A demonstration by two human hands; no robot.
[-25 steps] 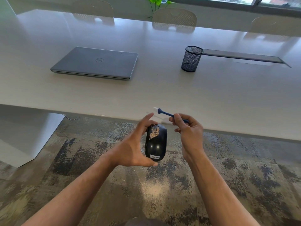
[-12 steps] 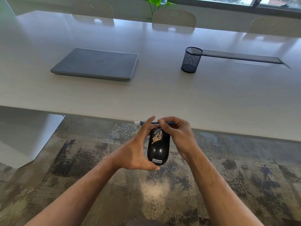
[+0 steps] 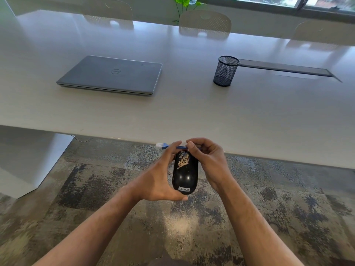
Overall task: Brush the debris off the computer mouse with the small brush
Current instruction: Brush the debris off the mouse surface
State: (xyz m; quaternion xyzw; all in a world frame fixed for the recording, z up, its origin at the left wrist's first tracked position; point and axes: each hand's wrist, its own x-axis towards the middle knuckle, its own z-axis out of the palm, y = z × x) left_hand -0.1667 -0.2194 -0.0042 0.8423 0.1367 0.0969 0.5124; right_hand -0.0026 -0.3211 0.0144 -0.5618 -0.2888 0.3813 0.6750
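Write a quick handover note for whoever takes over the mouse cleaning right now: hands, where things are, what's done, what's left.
Left hand grips the mouse from its side, held in the air below the table edge.
Right hand pinches the brush handle; the brush lies crosswise over the mouse's far end, bristles pointing left, past the mouse.
Done: both things picked up, brush brought to the mouse.
Left: the debris sits on the mouse's front half; sweep it off.
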